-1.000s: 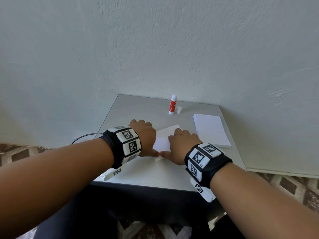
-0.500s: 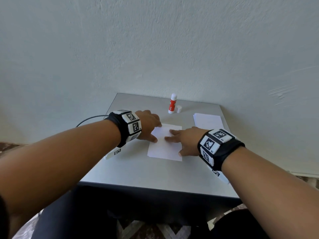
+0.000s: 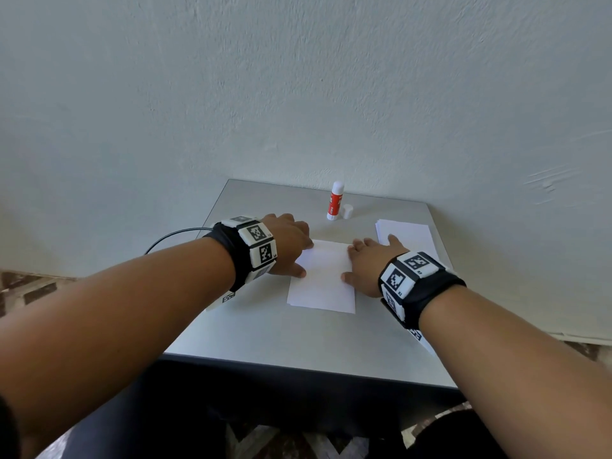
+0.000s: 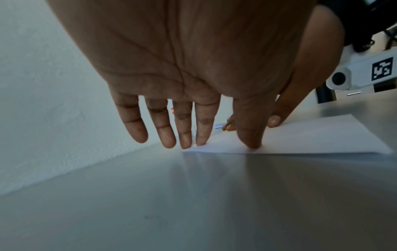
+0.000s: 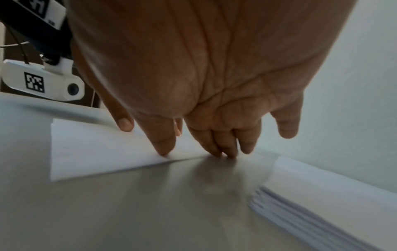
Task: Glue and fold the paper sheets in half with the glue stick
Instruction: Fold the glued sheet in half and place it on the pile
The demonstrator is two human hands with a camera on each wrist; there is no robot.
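A folded white sheet (image 3: pixel 323 279) lies flat on the grey table (image 3: pixel 298 336). My left hand (image 3: pixel 291 246) presses its left edge with straight fingers and thumb; in the left wrist view the fingertips (image 4: pixel 200 141) touch the sheet (image 4: pixel 300 137) near its far corner. My right hand (image 3: pixel 367 260) presses the right edge of the same sheet (image 5: pixel 96 152) with thumb and straight fingers (image 5: pixel 225 151). The red and white glue stick (image 3: pixel 335 200) stands uncapped at the back, its white cap (image 3: pixel 347 212) beside it.
A stack of white sheets (image 3: pixel 405 235) lies at the right back of the table, close to my right hand; the right wrist view shows the stack (image 5: pixel 311 212) too. A pale wall rises behind the table. A black cable (image 3: pixel 172 236) hangs off the left side.
Both hands have slid apart from the sheet's middle to its left and right edges. The sheet, raised one second ago, now lies flat.
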